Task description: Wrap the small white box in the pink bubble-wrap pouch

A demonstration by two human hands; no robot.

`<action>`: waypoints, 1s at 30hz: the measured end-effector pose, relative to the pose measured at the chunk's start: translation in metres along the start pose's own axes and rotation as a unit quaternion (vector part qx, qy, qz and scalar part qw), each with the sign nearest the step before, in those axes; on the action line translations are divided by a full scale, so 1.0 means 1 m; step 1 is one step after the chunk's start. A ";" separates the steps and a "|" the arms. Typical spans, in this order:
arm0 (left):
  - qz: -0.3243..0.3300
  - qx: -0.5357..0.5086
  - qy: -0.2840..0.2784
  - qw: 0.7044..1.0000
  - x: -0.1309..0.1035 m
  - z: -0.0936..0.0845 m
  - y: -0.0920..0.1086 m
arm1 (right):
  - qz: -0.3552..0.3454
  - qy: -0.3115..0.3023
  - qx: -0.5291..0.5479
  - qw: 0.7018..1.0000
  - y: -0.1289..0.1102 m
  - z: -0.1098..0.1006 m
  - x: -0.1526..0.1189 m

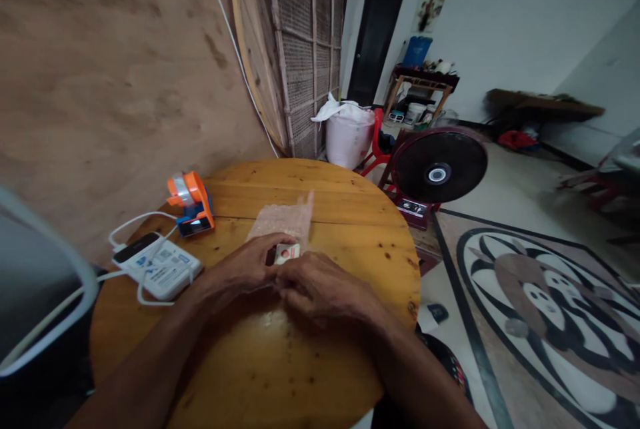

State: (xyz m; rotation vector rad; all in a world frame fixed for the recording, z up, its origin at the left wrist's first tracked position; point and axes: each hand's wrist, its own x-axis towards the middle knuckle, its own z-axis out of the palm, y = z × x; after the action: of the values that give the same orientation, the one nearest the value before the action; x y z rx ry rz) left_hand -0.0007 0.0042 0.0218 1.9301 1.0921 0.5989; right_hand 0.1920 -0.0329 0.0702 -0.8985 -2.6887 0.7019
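Note:
A small white box with red print (pixel 287 253) is between my hands, above the wooden table (pixel 350 216). My left hand (pixel 250 264) curves round the box's left side, its fingers closed on it. From the right, my right hand (pixel 317 284) presses its curled fingers against the near edge of the same box; its fingertips are partly hidden. Just beyond my hands, a sheet or pouch of clear bubble wrap (pixel 280 219) lies on the tabletop, and its right edge is blurred. The near part of the wrap is covered by my hands.
At the left of the table lie a white power bank (pixel 160 266) with a white cable and an orange and blue tape dispenser (pixel 193 202). A white cable loop (pixel 90 276) hangs at the near left. Beyond the table stand a dark round disc (pixel 415 166) and a white sack (pixel 347 136).

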 end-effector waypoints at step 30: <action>0.068 0.088 -0.010 0.994 -0.008 -0.023 0.013 | 0.083 0.104 0.027 0.991 0.025 0.002 0.008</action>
State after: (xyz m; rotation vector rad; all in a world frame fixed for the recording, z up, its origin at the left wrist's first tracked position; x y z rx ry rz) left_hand -0.0152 0.0029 0.0455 2.1721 1.0344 0.5712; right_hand 0.1980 -0.0114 0.0563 -1.1254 -2.4220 0.6691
